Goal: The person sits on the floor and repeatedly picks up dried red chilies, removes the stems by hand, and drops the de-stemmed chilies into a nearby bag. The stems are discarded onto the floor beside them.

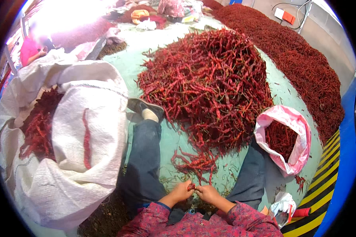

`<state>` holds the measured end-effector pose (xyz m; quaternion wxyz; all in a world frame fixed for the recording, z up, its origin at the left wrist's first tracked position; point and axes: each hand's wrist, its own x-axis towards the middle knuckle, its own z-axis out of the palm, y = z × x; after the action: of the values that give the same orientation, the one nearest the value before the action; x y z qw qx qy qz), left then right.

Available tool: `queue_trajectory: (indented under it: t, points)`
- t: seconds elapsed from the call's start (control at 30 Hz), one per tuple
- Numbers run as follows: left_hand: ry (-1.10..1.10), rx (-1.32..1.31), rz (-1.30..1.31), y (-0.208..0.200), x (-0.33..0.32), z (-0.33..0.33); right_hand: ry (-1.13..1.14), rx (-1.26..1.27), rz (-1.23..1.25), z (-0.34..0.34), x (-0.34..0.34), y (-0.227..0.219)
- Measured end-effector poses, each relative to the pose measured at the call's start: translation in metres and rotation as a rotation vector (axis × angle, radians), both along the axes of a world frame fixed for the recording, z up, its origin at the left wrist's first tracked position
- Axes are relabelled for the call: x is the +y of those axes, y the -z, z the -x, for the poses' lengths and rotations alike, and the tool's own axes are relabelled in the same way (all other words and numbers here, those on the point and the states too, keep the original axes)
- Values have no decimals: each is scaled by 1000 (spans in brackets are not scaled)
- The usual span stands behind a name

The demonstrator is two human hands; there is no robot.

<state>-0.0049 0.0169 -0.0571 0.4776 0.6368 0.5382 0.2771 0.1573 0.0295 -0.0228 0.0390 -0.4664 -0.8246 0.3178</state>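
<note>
Low in the middle of the view, my two hands meet between my legs. My left hand (180, 192) is closed round a dried red chili (191, 187), whose dark red end shows between the fingers. Fingertips of my right hand (210, 194) pinch together at the chili's other end, touching the left hand; the stem there is too small to make out. Just beyond the hands lies a small loose cluster of red chilies (197, 162). It runs into a large heap of dried red chilies (209, 83) in front of me.
A big white woven sack (95, 146) with chilies inside stands at my left, one chili on its folded side. By my right leg is a pink-white sack (302, 136) holding chilies. A long chili mound (288, 59) lines the right wall. Another person (29, 49) sits far left.
</note>
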Motion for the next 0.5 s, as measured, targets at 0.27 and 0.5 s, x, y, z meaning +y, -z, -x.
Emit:
queue_trajectory:
  t: [0.27, 0.5]
  points:
    - [349, 20, 223, -8, 0, 8, -69, 91, 128, -8, -12, -9]
    - [356, -160, 224, -3, -2, 12, -47, 215, 217, -16, -13, 1]
